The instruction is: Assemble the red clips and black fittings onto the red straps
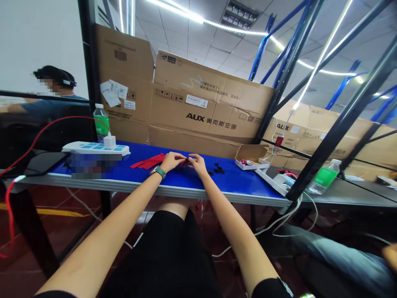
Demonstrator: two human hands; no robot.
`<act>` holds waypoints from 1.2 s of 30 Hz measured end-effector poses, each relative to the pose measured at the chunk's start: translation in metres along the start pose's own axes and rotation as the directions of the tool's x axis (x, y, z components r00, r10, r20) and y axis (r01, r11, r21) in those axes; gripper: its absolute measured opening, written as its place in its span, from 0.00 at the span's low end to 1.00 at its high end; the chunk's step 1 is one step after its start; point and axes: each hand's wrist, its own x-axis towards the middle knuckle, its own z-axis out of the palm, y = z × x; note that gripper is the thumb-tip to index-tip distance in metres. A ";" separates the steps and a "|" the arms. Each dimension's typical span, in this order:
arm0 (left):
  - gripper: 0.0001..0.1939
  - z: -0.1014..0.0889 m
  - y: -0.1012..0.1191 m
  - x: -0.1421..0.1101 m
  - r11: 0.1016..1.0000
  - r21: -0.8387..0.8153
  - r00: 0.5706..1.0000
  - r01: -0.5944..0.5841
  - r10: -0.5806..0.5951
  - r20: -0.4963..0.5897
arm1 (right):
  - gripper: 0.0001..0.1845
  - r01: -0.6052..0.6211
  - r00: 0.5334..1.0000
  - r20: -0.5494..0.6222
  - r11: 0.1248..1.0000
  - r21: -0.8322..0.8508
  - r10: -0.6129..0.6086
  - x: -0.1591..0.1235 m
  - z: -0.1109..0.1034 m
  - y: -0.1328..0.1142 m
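Both my hands meet over the middle of the blue table [192,182]. My left hand [172,160], with a green watch on the wrist, and my right hand [196,163] pinch a small red and black piece [185,162] between their fingertips. Flat red strips [148,162] lie just left of my left hand. Several small black parts [218,169] lie just right of my right hand. The pinched piece is too small to name.
A white power strip [93,147] with a charger and a green bottle [101,121] stand at the left. A small open cardboard box [252,159] sits at the right. Big cardboard boxes [204,111] wall the back. Another person sits far left; someone's leg shows at lower right.
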 end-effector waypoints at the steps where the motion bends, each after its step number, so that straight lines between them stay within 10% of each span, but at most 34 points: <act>1: 0.15 0.000 0.002 -0.001 0.999 0.041 1.000 -0.010 0.011 -0.013 | 0.17 -0.008 1.000 0.000 1.000 0.000 0.008 -0.001 0.001 -0.001; 17: 0.05 0.006 0.030 -0.009 0.872 0.445 0.960 -0.203 0.267 -0.085 | 0.29 -0.057 0.998 -0.003 0.980 0.190 0.059 -0.011 0.009 -0.016; 30: 0.03 0.002 0.028 -0.008 0.908 0.341 0.961 -0.242 0.273 -0.047 | 0.25 -0.180 0.977 -0.056 0.940 0.291 0.204 -0.012 0.003 -0.022; 36: 0.17 0.005 0.027 -0.009 0.967 0.175 0.977 -0.187 0.202 -0.071 | 0.25 -0.135 0.986 -0.046 0.937 0.322 0.158 -0.014 0.000 -0.021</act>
